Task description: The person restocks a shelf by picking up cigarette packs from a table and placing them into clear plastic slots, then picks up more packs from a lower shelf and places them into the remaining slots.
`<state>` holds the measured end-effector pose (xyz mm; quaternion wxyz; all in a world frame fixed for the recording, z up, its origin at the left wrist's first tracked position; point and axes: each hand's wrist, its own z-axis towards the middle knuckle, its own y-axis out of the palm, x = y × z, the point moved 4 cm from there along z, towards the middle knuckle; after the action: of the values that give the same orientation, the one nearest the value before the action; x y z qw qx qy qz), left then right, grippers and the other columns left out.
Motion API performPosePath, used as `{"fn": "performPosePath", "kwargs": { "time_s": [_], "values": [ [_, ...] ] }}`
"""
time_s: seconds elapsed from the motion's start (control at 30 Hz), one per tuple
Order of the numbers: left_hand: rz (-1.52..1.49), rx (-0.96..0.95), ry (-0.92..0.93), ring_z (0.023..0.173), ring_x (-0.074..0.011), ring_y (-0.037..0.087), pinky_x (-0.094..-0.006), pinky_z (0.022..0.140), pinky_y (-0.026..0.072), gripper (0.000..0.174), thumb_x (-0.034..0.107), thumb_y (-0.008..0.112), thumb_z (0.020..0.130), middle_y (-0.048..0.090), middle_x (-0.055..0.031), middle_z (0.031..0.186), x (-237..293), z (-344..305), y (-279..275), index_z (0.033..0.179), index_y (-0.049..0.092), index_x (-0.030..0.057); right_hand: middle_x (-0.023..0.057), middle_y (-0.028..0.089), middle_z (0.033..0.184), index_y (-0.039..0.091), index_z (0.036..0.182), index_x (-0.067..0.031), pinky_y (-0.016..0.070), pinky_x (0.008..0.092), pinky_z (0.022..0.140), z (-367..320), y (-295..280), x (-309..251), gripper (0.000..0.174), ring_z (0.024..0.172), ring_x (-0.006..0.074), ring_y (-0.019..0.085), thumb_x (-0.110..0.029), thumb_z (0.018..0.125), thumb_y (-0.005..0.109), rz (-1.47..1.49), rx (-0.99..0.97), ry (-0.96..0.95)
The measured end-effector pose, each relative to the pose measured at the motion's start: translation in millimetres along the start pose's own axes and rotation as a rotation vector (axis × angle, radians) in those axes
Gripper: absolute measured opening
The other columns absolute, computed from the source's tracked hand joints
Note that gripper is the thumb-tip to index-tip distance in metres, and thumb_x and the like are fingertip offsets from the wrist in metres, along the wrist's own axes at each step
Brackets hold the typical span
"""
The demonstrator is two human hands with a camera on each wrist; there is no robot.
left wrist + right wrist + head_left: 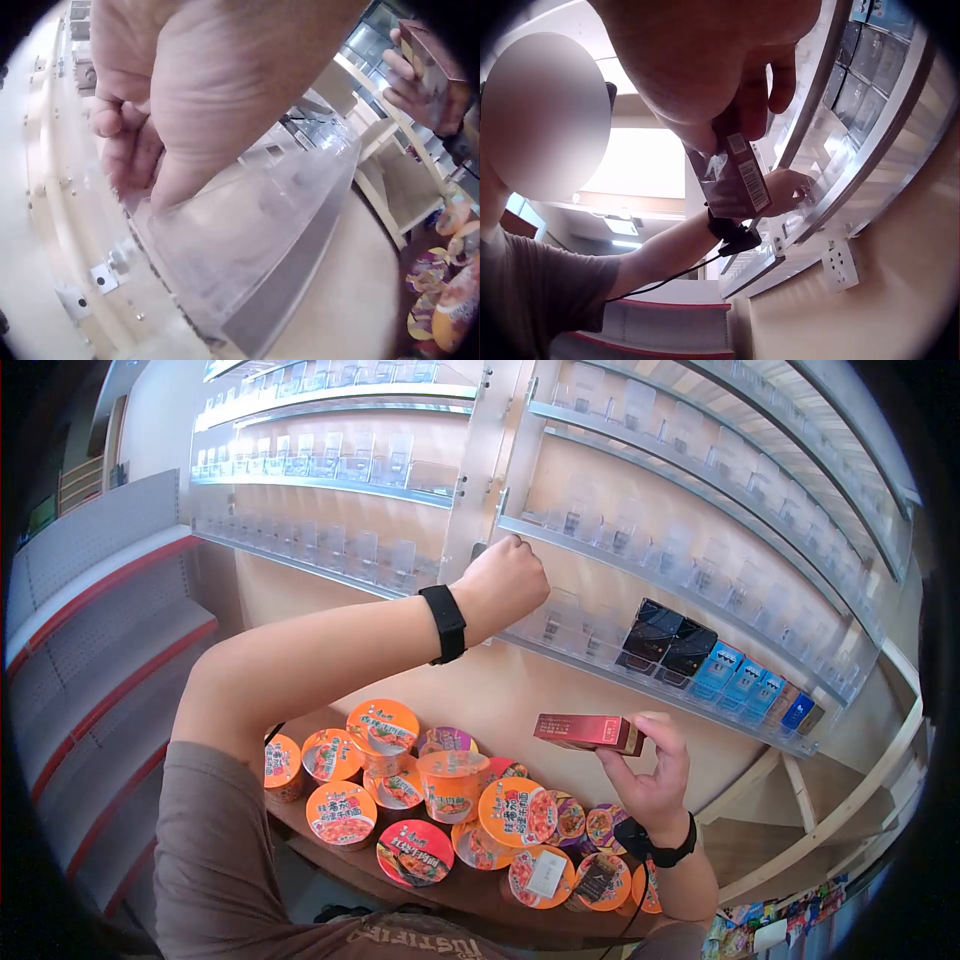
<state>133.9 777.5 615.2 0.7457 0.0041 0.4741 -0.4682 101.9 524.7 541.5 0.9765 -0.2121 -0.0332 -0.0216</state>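
My right hand (pixel 655 775) holds a dark red cigarette pack (pixel 583 730) between thumb and fingers, out in front of the lower right rack. A barcode shows on the pack (pixel 739 180) in the right wrist view. Raised at the left end of that rack is my left hand (pixel 505 585), back toward the head camera. Its fingers are curled in the left wrist view, with the thumb down at the edge of a clear plastic shelf piece (pixel 240 232); the fingertips are partly hidden.
Black packs (pixel 655 630) and blue packs (pixel 745 680) stand in the lowest right row (pixel 590 660). Below, several instant noodle cups (pixel 390 730) crowd a brown table (pixel 380 865). Red-edged shelves (pixel 110 585) stand at left, and a wooden frame (pixel 850 810) at right.
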Motion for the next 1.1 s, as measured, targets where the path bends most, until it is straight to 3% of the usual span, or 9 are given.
{"fn": "performPosePath", "kwargs": {
  "time_s": [0.33,0.43,0.53,0.6,0.7,0.9,1.1],
  "values": [
    [0.032,0.035,0.048,0.08,-0.0174,0.061,-0.0292,0.077,0.043,0.005,0.015,0.066,0.076,0.064,-0.0008,0.077,-7,-17,-18,0.075,0.068,0.0112,0.0162,0.065,0.101,0.052,0.12,-0.0039,0.0528,0.0374,0.069,2,0,-3,0.057,0.083,0.0314,0.066,-0.007,0.073,0.084,-0.034,-0.006,-0.001],
    [0.066,0.17,0.029,0.081,-0.0169,0.061,-0.0303,0.076,0.0447,0.006,0.015,0.065,0.078,0.064,-0.0013,0.076,-11,-21,-21,0.074,0.067,0.011,0.0166,0.065,0.102,0.052,0.12,-0.003,0.0529,0.037,0.071,4,3,1,0.056,0.085,0.0316,0.066,-0.007,0.074,0.084,-0.053,0.003,0.009],
    [0.022,0.147,-0.06,0.077,-0.019,0.065,-0.0322,0.069,0.0488,0.006,0.014,0.063,0.082,0.065,-0.0028,0.075,-11,-25,-19,0.078,0.065,0.0095,0.0169,0.065,0.102,0.053,0.121,-0.0021,0.0523,0.0362,0.073,3,6,9,0.055,0.086,0.0309,0.066,-0.007,0.075,0.083,-0.09,0.008,0.029],
    [-0.127,-0.001,-0.12,0.072,-0.0236,0.069,-0.0351,0.061,0.0522,0.006,0.013,0.06,0.085,0.067,-0.0069,0.074,-17,-27,-18,0.084,0.064,0.0079,0.0167,0.064,0.103,0.053,0.121,-0.0014,0.0508,0.0346,0.075,8,7,12,0.053,0.086,0.0283,0.064,-0.005,0.077,0.081,-0.079,0.022,0.044],
    [-0.153,-0.063,-0.142,0.07,-0.0284,0.07,-0.0377,0.059,0.0539,0.009,0.016,0.061,0.086,0.068,-0.0099,0.075,-23,-29,-15,0.088,0.063,0.0076,0.0158,0.063,0.102,0.054,0.121,-0.0013,0.0502,0.0335,0.074,14,11,17,0.051,0.084,0.0265,0.063,-0.004,0.077,0.08,-0.019,0.023,0.054],
    [-0.43,-0.069,-0.261,0.076,-0.0341,0.069,-0.044,0.066,0.0551,0.02,0.025,0.064,0.089,0.069,-0.014,0.078,-37,-35,0,0.1,0.065,0.0081,0.014,0.064,0.103,0.054,0.122,-0.001,0.0504,0.0312,0.077,27,20,28,0.049,0.087,0.0231,0.063,-0.005,0.079,0.079,-0.026,0.049,0.072],
    [-0.431,-0.058,-0.259,0.077,-0.0348,0.068,-0.045,0.067,0.0547,0.021,0.026,0.063,0.09,0.07,-0.0162,0.082,-41,-34,5,0.1,0.067,0.008,0.0102,0.067,0.103,0.057,0.124,-0.0051,0.0506,0.0299,0.073,63,37,45,0.047,0.085,0.0178,0.064,-0.011,0.082,0.078,0.003,0.107,0.176]
  ]
}}
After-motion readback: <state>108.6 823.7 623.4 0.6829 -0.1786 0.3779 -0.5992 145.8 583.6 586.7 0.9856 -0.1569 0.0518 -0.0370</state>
